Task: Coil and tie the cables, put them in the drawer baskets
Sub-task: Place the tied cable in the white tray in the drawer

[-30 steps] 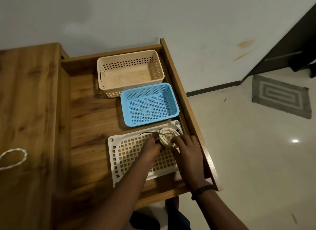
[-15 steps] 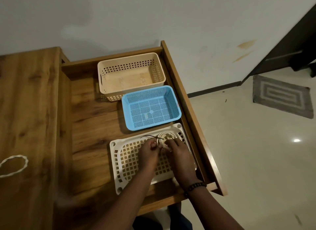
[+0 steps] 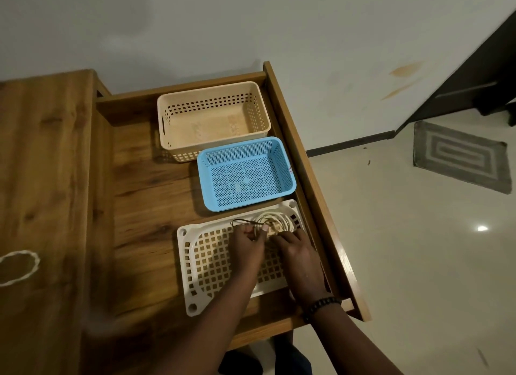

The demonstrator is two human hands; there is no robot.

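Just beyond both hands' grip [image 3: 261, 232], coiled cable [image 3: 275, 223] lies.

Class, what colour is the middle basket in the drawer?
Light blue: the middle basket, seen in the head view.

Dim, wide-angle bowed edges, glare on floor [image 3: 482, 228].

I note the left hand [image 3: 248, 242] and right hand [image 3: 297, 252] now closer together over the white basket [image 3: 195, 277]; the left grip pinches the coiled cable [image 3: 275, 222] at its near edge.
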